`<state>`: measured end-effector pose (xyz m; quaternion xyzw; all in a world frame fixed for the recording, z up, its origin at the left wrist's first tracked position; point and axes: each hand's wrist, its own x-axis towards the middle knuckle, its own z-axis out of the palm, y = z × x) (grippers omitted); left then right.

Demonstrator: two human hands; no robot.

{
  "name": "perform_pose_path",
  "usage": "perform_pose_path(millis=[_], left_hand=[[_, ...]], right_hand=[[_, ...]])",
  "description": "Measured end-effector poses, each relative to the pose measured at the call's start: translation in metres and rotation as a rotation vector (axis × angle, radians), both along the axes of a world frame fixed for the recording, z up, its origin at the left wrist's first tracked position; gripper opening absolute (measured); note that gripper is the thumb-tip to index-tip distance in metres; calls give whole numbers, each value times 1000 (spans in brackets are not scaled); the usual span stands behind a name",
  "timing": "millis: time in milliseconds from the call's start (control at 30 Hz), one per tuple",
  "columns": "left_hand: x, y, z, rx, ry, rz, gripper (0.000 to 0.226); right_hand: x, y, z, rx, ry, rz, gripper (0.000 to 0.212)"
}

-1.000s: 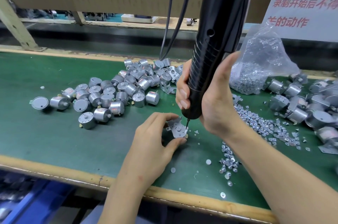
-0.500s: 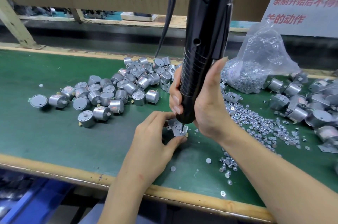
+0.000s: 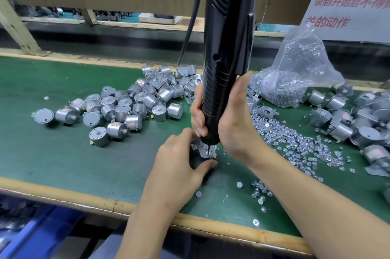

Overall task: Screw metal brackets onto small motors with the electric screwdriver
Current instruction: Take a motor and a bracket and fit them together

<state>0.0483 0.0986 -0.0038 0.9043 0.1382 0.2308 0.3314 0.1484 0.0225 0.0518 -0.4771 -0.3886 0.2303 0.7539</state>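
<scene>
two hands working | left hand (image 3: 179, 165) grips bracketed motor (image 3: 205, 150) | right hand (image 3: 234, 132) grips screwdriver (image 3: 225, 47), bit on it

Right hand (image 3: 233, 132) gripping upright electric screwdriver (image 3: 225, 47), bit (image 3: 209, 148) on bracket (image 3: 203, 150), left hand (image 3: 179, 165) curled round it

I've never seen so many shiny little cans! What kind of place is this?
Probably a factory assembly bench. A heap of motors lies on the green mat, a bag of screws sits nearby, and the right hand grips an electric screwdriver over a bracket that the left hand holds.
</scene>
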Motion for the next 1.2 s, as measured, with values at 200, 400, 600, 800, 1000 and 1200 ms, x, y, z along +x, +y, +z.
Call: perform_pose_path(millis=[200,400,600,800,1000,1200], left_hand=[[2,-2,-2,-39,-9,16,34],[2,-3,-2,-41,-32,18,33],[2,-3,-4,-4,-34,29,34],[2,-3,-3,91,-41,69,37],[2,-2,-6,60,-53,38,41],[2,0,-13,6,-43,37,56]], right_hand=[[-2,2,0,-32,16,3,82],[-2,3,-1,-45,32,-9,81],[-4,5,-1,-46,52,-74,78],[-4,4,-3,-54,11,-161,74],[31,-14,8,88,106,-22,86],[66,-29,6,12,31,-245,92]])
